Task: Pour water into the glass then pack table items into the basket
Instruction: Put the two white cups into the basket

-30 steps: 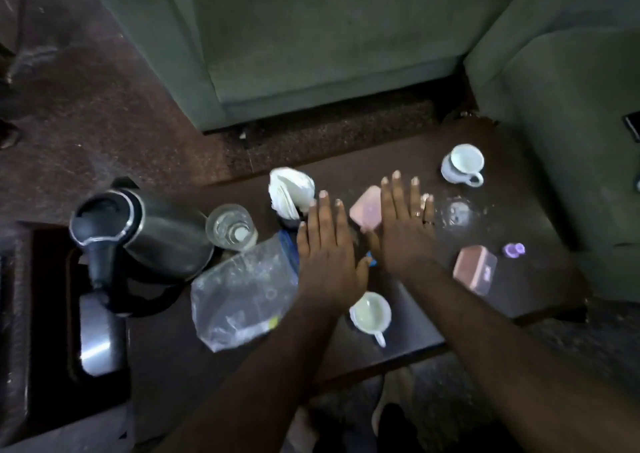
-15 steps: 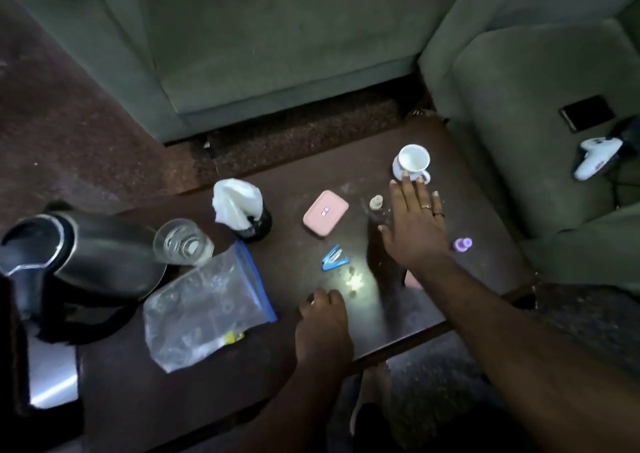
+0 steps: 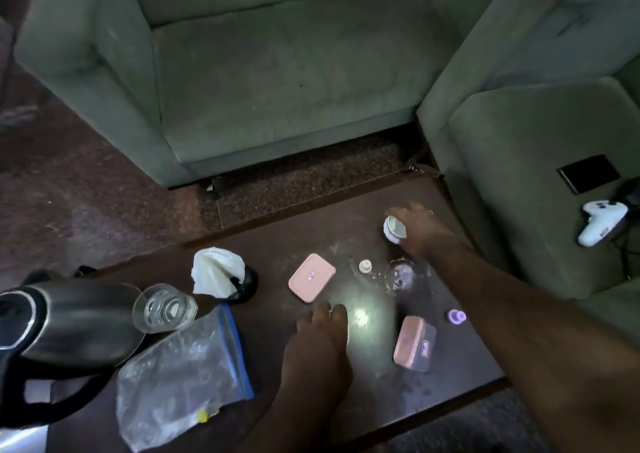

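Right hand point(image 3: 420, 227) wrapped around small white ceramic cup point(image 3: 394, 229) at far edge of dark wooden desk point(image 3: 450, 390); left hand point(image 3: 317, 345) flat near pink rectangular lid point(image 3: 311, 277).

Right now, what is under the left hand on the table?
Only the dark table shows around the left hand. Its palm covers whatever lies beneath; I cannot see anything there. The pink box lies apart, just beyond its fingers.

Dim rm, glare spot on table point(image 3: 362, 315), blurry, wide-angle edge warp.
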A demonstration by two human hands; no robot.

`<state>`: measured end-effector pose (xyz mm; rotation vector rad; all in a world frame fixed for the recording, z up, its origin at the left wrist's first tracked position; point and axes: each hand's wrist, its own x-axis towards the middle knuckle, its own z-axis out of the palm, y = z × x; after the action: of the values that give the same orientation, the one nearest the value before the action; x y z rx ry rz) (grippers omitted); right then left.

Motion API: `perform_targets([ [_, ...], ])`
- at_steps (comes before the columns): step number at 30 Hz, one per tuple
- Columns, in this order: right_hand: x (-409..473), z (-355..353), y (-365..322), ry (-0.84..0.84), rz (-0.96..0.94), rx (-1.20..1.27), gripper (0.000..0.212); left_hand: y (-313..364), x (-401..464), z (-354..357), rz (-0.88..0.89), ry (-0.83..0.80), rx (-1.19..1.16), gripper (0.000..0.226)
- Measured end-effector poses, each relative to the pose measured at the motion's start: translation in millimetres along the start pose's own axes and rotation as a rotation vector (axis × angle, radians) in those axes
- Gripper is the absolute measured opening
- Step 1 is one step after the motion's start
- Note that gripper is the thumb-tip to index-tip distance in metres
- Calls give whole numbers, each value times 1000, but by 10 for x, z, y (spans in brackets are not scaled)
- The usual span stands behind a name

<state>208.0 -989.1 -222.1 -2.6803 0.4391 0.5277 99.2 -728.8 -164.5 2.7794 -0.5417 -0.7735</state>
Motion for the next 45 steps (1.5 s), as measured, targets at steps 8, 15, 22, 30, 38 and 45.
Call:
perform_targets([
  [8, -637, -613, -671, 66, -105, -117, 59, -313, 141, -970, -15, 176, 5, 51],
  [15, -1366, -826, -2213, 197, -370, -136, 60, -1066, -371, -1973, -73, 307, -140, 52],
  [22, -2066, -622, -3979, 202, -552, -35, 65, -2324, -1471, -2469, -198, 409, -82, 41],
  [30, -2846, 562, -5952, 104, -749, 87, 58, -4327, -2913, -2452, -450, 449, -15, 56],
  [38, -3321, 2280, -6997, -29, -749, -24, 62, -5793, -3587, -1496, -587, 332, -204, 74],
  [45, -3372, 3321, -7145, 112, -786, -177, 58, -6441, -3580, -677, -602, 299, -247, 72],
])
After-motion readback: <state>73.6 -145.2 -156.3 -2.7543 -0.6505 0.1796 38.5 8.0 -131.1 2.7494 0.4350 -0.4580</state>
